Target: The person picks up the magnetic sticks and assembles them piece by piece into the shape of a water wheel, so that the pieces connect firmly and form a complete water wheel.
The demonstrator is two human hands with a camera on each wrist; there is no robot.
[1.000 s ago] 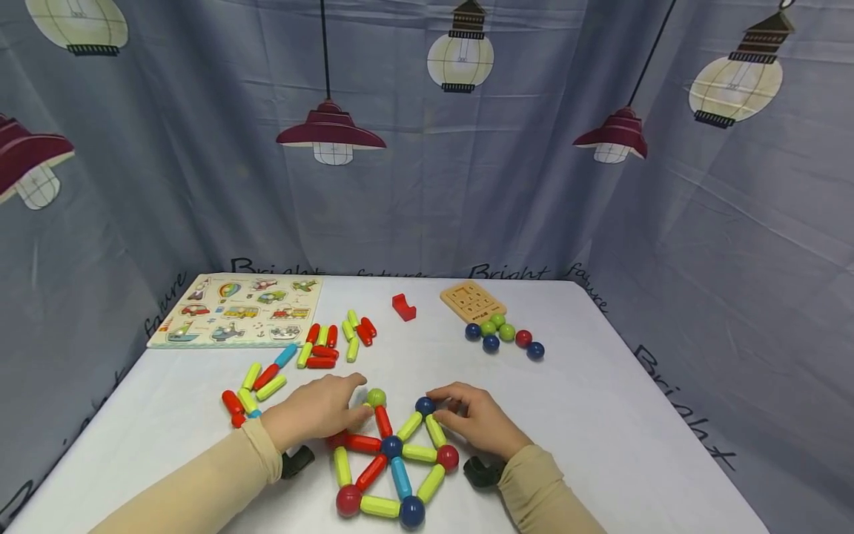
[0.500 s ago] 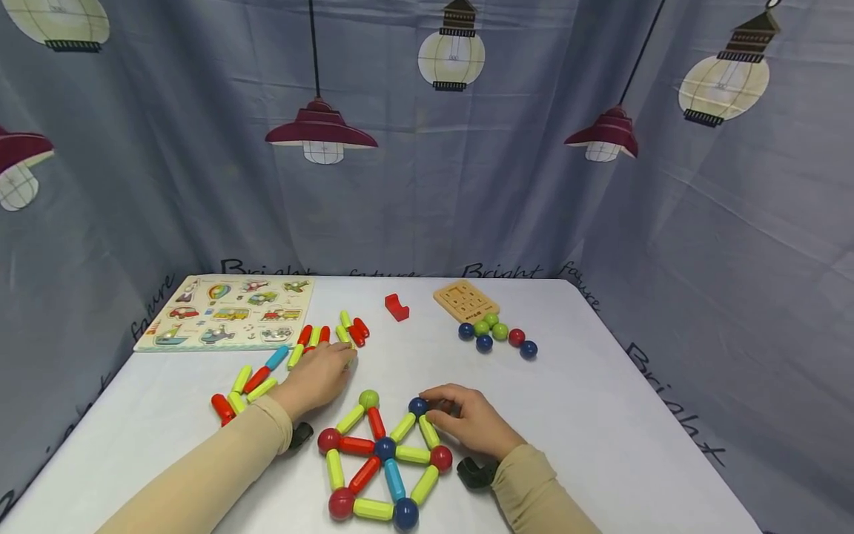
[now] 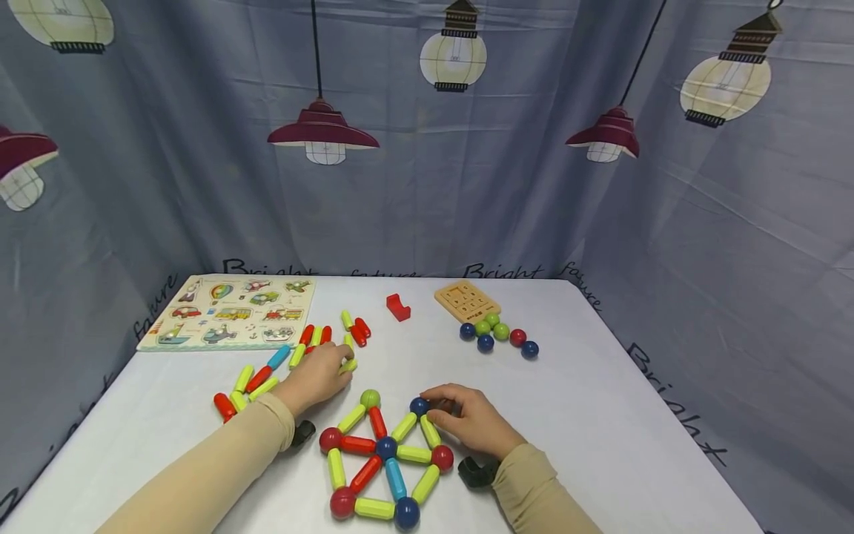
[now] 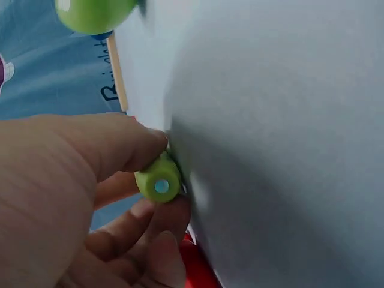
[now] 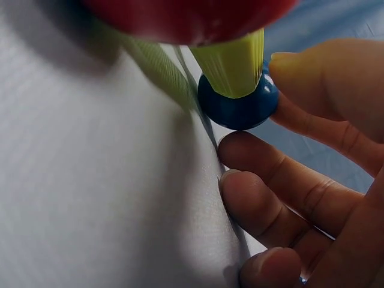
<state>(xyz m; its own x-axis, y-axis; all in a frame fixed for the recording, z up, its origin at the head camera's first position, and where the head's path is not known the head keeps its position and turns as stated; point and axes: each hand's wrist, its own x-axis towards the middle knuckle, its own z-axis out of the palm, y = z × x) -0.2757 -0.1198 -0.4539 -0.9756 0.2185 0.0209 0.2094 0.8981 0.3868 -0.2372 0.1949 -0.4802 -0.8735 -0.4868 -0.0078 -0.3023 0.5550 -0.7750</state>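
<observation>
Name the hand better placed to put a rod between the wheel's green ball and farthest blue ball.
Probably the left hand: it pinches a yellow-green rod near the wheel's green ball. The right hand holds the farthest blue ball, so it could perhaps steady that side.

The head view looks forward and down over the table (image 3: 600, 415) from its near side, reaching past the far edge to the curtain (image 3: 520, 193). The 2 wrist views sit close and low, turned sideways: 1 on the green stick (image 4: 156, 173) in the left hand (image 3: 316, 377), 1 on the blue ball (image 5: 240, 113) at the right hand (image 3: 477, 419). The head view shares both, smaller.
</observation>
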